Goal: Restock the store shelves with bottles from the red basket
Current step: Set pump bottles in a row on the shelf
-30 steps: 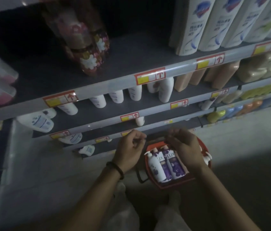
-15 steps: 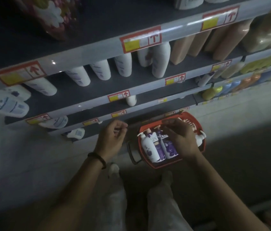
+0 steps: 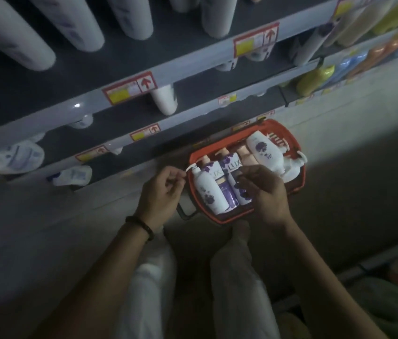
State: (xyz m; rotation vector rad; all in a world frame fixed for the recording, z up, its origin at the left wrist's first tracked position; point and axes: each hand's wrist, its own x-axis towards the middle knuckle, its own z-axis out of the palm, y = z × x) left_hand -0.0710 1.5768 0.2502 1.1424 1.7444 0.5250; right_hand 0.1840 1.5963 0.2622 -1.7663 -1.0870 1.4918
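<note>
1. Left hand [image 3: 162, 192] is hovering just left of the red basket [image 3: 298, 178], fingers loosely curled, gripping nothing.
2. Right hand [image 3: 264, 194] is reaching over the basket, fingers half-spread above the purple LUX bottles [image 3: 229, 177]; contact unclear.
3. Basket is sitting on the floor beside the lowest shelf [image 3: 110, 165].
4. White bottle [image 3: 264, 152] is lying atop the others.

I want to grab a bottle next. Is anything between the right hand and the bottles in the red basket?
Nothing visible: the right hand hovers directly over the purple Lux bottles lying uncovered in the red basket.

Both hands [image 3: 264, 192] have lowered closer over the red basket [image 3: 299, 177].
</note>
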